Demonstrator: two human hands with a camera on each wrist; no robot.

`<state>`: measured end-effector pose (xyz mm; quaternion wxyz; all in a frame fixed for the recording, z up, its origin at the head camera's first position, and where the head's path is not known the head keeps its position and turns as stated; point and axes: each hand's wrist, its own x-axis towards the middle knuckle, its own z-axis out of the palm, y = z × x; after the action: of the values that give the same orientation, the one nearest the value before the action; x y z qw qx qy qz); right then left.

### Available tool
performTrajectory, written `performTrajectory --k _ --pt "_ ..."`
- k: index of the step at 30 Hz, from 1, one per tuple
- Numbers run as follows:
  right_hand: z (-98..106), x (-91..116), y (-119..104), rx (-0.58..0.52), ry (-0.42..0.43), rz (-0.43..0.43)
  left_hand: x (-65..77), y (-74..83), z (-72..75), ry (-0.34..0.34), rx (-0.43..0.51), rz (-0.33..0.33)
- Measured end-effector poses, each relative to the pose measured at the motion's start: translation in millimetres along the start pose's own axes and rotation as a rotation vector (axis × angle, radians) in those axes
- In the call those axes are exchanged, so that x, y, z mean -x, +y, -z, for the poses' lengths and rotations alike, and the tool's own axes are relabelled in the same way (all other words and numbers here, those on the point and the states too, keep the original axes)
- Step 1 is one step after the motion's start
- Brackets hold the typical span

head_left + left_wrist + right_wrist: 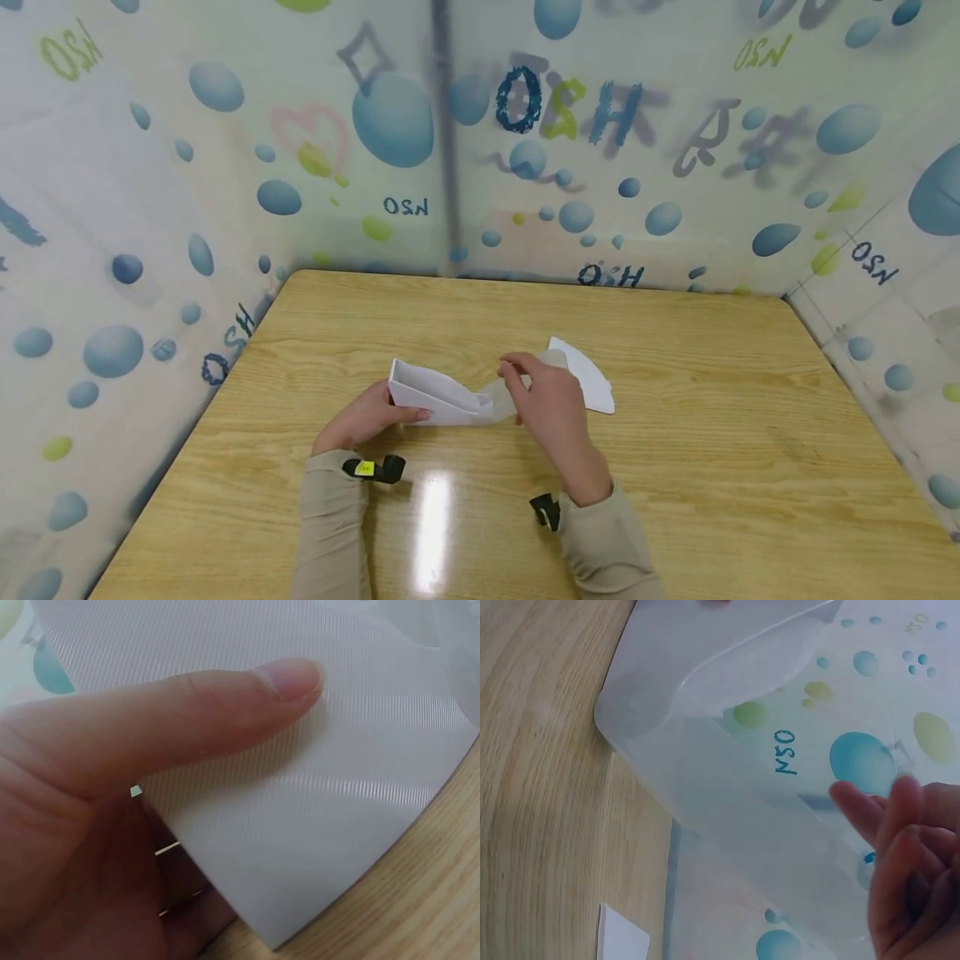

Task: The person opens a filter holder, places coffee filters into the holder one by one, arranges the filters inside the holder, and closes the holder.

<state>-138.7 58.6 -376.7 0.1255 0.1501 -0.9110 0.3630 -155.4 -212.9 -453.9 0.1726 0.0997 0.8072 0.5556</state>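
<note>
My left hand (367,415) grips a folded white card sleeve (442,400) at its left end, thumb on the near face and fingers behind. The sleeve's top gapes, and its surface shows fine ribs in the left wrist view. From the sleeve's right end runs a wide see-through plastic strip (735,802), stretched toward my right hand (551,404). Fingers curled, the right hand pinches the strip near its far part. In the right wrist view the strip's end is partly hidden by the fingers (900,862).
A white fan-shaped card piece (588,379) lies on the wooden table (712,467) just beyond the right hand. Patterned curtain walls (480,208) enclose the back and sides of the table. Black cameras (390,468) are strapped at both wrists.
</note>
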Motion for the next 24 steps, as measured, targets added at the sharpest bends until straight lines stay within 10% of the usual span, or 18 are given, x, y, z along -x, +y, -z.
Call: performTrajectory --k 11,24 --pt "11.4 -4.8 18.4 -0.153 0.222 0.077 0.0 -1.7 -0.1 0.007 0.007 0.005" --pt "20.5 -5.6 27.9 -0.282 0.250 0.056 -0.5 -2.4 0.3 0.001 0.011 0.001"
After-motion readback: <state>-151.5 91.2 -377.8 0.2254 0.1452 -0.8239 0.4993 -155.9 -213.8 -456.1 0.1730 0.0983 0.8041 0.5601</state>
